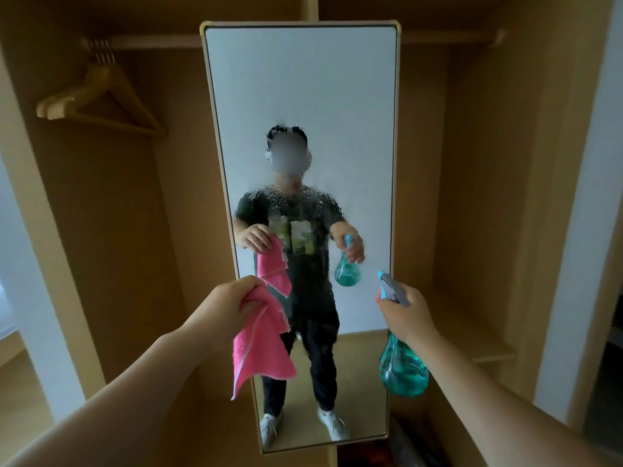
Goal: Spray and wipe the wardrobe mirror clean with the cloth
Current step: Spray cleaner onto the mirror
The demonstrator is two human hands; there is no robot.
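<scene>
A tall wardrobe mirror (303, 79) in a light wooden frame stands straight ahead, its middle speckled with spray droplets. My left hand (229, 306) grips a pink cloth (261, 352) that hangs down in front of the mirror's lower left edge, apart from the glass. My right hand (406, 313) holds the neck of a teal spray bottle (403, 369), whose nozzle points at the mirror's lower right edge. The glass reflects a person holding the same cloth and bottle.
The mirror stands in an open wooden wardrobe. Wooden hangers (97, 99) hang on a rail at the upper left. A low shelf (472, 335) runs along the right compartment. A white wall (580, 230) borders the wardrobe on the right.
</scene>
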